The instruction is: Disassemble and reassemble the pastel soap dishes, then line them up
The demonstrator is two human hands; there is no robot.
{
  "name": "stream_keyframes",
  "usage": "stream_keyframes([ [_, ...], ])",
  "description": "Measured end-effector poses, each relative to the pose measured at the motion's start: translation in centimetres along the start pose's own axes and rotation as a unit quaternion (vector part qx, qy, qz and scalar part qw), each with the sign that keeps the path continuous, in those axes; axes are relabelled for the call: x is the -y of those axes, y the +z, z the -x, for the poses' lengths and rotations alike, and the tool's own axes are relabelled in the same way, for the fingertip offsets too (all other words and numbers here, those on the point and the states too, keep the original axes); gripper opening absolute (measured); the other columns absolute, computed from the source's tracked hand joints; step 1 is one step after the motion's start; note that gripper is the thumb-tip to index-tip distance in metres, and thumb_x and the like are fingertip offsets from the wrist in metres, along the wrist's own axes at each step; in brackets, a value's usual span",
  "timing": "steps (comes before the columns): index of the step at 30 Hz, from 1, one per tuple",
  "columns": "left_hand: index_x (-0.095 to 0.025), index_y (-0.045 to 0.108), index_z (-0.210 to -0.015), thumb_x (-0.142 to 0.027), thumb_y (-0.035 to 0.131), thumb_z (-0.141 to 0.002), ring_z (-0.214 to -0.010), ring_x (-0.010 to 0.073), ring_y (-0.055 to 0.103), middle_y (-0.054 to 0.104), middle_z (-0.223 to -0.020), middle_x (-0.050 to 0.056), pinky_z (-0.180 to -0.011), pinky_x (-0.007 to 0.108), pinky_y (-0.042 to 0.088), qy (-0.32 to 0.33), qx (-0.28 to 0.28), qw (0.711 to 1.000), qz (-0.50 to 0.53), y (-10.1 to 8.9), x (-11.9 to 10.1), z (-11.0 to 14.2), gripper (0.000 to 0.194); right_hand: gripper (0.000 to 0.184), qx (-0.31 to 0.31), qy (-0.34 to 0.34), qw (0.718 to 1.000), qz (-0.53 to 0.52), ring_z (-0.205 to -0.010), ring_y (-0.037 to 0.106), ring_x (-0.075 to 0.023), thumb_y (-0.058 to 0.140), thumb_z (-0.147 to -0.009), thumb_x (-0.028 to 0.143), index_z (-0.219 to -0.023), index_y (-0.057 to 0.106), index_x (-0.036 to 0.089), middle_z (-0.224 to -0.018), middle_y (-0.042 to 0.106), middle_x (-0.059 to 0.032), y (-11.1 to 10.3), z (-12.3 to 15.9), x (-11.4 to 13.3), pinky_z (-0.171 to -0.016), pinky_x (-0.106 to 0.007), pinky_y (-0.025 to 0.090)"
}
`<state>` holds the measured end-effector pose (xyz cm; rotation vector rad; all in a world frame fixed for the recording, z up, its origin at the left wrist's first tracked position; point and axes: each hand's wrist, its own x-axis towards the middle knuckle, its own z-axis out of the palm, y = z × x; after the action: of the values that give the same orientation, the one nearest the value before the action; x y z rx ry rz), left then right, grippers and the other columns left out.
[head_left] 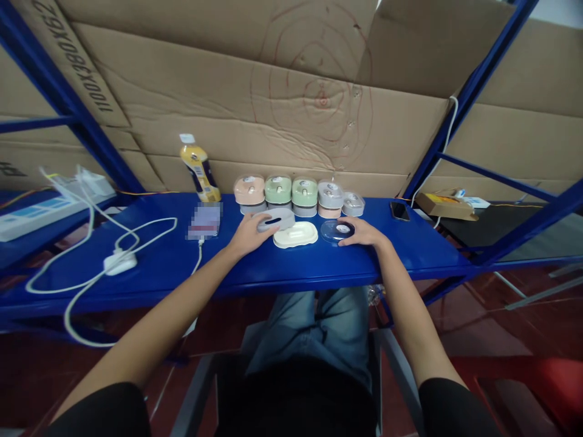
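Note:
My left hand (252, 233) is closed on a grey oval ring-shaped shell (285, 216) with a dark slot through it, its right end over a cream oval tray (298, 237). That tray lies on the blue table in front of me. On the right, my right hand (359, 232) grips the edge of a clear oval lid (331, 231) with a round white label, low over the table or resting on it; I cannot tell which. Behind both hands stand stacked oval boxes with clear lids: peach (249, 191), green (277, 191) and grey (331, 195).
A yellow drink bottle (199, 170) stands at the back left, behind a blurred flat device (206, 221) with a cable. White cables and a charger (119, 262) lie farther left. To the right is a phone (400, 211). Cardboard (204, 79) walls off the back.

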<state>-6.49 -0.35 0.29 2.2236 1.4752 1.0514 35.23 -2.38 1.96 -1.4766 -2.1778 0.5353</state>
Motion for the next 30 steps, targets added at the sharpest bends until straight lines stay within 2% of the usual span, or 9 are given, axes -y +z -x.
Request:
stream_keyframes([
  [4, -0.020, 0.073, -0.138, -0.062, 0.075, -0.091, -0.129, 0.0382, 0.065, 0.068, -0.129, 0.016, -0.118, 0.055, 0.052, -0.030, 0.002, 0.999, -0.021, 0.1, 0.3, 0.0, 0.063, 0.095, 0.005, -0.012, 1.000, 0.002, -0.151, 0.060, -0.0425, 0.102, -0.065, 0.049, -0.152, 0.070, 0.029, -0.159, 0.068, -0.0098, -0.1, -0.1, -0.1, -0.132, -0.063, 0.039],
  [8, -0.019, 0.068, -0.145, -0.061, 0.076, -0.092, -0.135, 0.0375, 0.064, 0.067, -0.142, 0.017, -0.121, 0.053, 0.050, 0.023, -0.013, 1.000, 0.009, 0.4, -0.5, 0.0, 0.068, 0.096, -0.001, -0.007, 1.000, 0.001, -0.147, 0.063, -0.0431, 0.103, -0.063, 0.050, -0.150, 0.071, 0.026, -0.157, 0.069, -0.0123, -0.2, 0.0, 0.2, -0.130, -0.064, 0.043],
  [11, -0.019, 0.061, -0.150, -0.059, 0.077, -0.091, -0.141, 0.0368, 0.063, 0.066, -0.151, 0.016, -0.124, 0.052, 0.048, 0.077, -0.015, 0.996, 0.048, 1.1, -1.7, 0.0, 0.073, 0.096, -0.041, -0.001, 0.999, -0.029, -0.143, 0.066, -0.0418, 0.102, -0.063, 0.053, -0.149, 0.072, 0.021, -0.153, 0.071, -0.0149, -0.2, 0.2, 0.5, -0.128, -0.061, 0.047],
  [13, -0.019, 0.057, -0.152, -0.059, 0.081, -0.089, -0.143, 0.0379, 0.062, 0.065, -0.154, 0.017, -0.124, 0.054, 0.048, 0.088, -0.001, 0.994, 0.063, 1.8, -2.5, -0.1, 0.078, 0.094, -0.086, -0.014, 0.995, -0.055, -0.142, 0.067, -0.0408, 0.099, -0.066, 0.058, -0.148, 0.072, 0.021, -0.152, 0.072, -0.0151, -0.2, 0.3, 0.9, -0.127, -0.060, 0.048],
  [15, -0.019, 0.054, -0.154, -0.061, 0.086, -0.084, -0.146, 0.0404, 0.060, 0.062, -0.158, 0.018, -0.125, 0.056, 0.047, 0.089, 0.021, 0.994, 0.068, 2.5, -3.1, -0.2, 0.087, 0.092, -0.129, -0.046, 0.988, -0.074, -0.143, 0.066, -0.0399, 0.097, -0.069, 0.061, -0.148, 0.072, 0.021, -0.153, 0.071, -0.0152, 0.1, 0.2, 1.7, -0.126, -0.060, 0.047],
  [17, -0.018, 0.052, -0.154, -0.062, 0.090, -0.079, -0.149, 0.0427, 0.058, 0.060, -0.160, 0.020, -0.126, 0.058, 0.046, 0.091, 0.042, 0.992, 0.071, 3.1, -3.4, -0.3, 0.095, 0.090, -0.145, -0.088, 0.982, -0.087, -0.144, 0.066, -0.0389, 0.095, -0.071, 0.062, -0.148, 0.071, 0.022, -0.155, 0.070, -0.0152, 0.6, -0.2, 2.9, -0.126, -0.059, 0.047],
  [22, -0.018, 0.045, -0.159, -0.061, 0.099, -0.068, -0.145, 0.0449, 0.061, 0.062, -0.157, 0.022, -0.122, 0.061, 0.048, 0.101, 0.075, 0.987, 0.100, 3.8, -3.3, -0.4, 0.115, 0.090, -0.086, -0.180, 0.977, -0.074, -0.136, 0.070, -0.0381, 0.095, -0.070, 0.063, -0.147, 0.072, 0.023, -0.148, 0.073, -0.0147, 3.2, -2.1, 6.4, -0.120, -0.057, 0.052],
  [26, -0.019, 0.041, -0.162, -0.059, 0.102, -0.060, -0.148, 0.0474, 0.058, 0.058, -0.161, 0.024, -0.122, 0.064, 0.048, 0.104, 0.097, 0.983, 0.118, 4.5, -3.7, -0.5, 0.126, 0.088, -0.071, -0.189, 0.979, -0.031, -0.124, 0.073, -0.0378, 0.094, -0.070, 0.065, -0.144, 0.074, 0.023, -0.136, 0.076, -0.0143, 4.8, -3.1, 7.7, -0.113, -0.058, 0.056],
  [30, -0.020, 0.039, -0.164, -0.060, 0.103, -0.059, -0.151, 0.0490, 0.055, 0.053, -0.165, 0.024, -0.124, 0.065, 0.047, 0.130, 0.111, 0.977, 0.126, 5.1, -4.4, -0.8, 0.129, 0.086, -0.091, -0.187, 0.978, -0.005, -0.121, 0.074, -0.0380, 0.093, -0.071, 0.067, -0.143, 0.074, 0.024, -0.131, 0.077, -0.0143, 4.8, -2.9, 7.5, -0.110, -0.059, 0.057],
])
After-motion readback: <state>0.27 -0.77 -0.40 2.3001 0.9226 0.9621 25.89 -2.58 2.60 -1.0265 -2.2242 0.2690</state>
